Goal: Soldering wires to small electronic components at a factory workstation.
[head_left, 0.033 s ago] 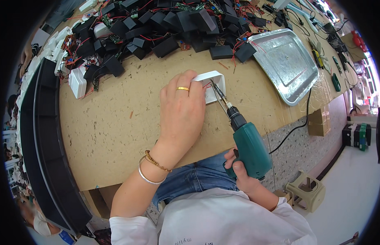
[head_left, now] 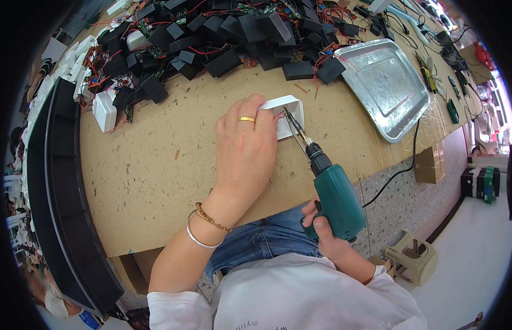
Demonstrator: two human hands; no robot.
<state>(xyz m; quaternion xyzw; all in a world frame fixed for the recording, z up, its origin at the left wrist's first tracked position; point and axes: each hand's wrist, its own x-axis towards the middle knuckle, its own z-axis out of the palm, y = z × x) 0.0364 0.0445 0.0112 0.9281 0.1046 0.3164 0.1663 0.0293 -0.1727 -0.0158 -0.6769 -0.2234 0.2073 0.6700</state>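
My left hand (head_left: 244,143) is closed over the left part of a white plastic casing (head_left: 298,111) on the cardboard-covered bench. The open side of the casing faces right, with thin red wire (head_left: 278,115) inside it. In my right hand (head_left: 326,234) is a green pistol-shaped soldering gun (head_left: 339,201), gripped by its handle. Its metal tip, with a thin feed tube alongside, reaches into the open casing close to the red wire. What lies deeper in the casing is hidden by my left fingers.
Black boxes (head_left: 223,63) with red wires and circuit boards are heaped along the far side. A metal tray (head_left: 385,82) lies at the right, with pliers (head_left: 426,74) beyond it. A black compartment bin (head_left: 52,181) borders the left. The gun's cord (head_left: 406,169) hangs past the right bench edge.
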